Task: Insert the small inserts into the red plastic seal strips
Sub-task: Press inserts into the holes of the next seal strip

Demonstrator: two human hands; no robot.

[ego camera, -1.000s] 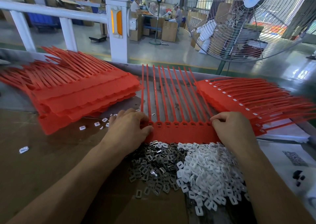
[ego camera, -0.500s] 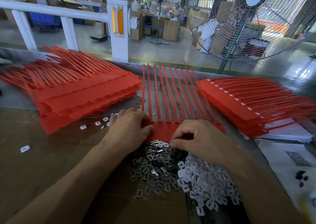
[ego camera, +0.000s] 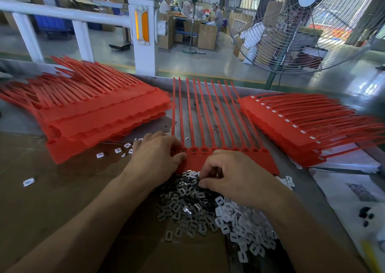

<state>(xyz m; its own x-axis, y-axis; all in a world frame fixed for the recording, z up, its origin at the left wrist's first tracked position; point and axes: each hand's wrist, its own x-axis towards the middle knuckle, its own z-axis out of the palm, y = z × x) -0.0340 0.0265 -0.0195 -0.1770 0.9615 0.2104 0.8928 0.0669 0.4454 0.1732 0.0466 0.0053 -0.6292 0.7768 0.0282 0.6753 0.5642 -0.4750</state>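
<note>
My right hand (ego camera: 235,177) pinches among metal inserts (ego camera: 187,202) near the table's front edge, my left hand (ego camera: 156,156) pressing the red strip (ego camera: 229,158) flat; I'd lift one only.

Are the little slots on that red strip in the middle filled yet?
Partly: on the red strip, three slots beside the left hand show inserts; those further right look empty.

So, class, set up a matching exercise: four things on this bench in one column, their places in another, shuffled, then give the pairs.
1. metal inserts
2. white inserts
3. left hand
4. fan

A. behind the bench, far right
B. heap nearest the right forearm
C. pressing the strip's left end
D. dark heap under the right hand's fingertips

Pairs: 1-D, 2-B, 3-C, 4-A
</note>
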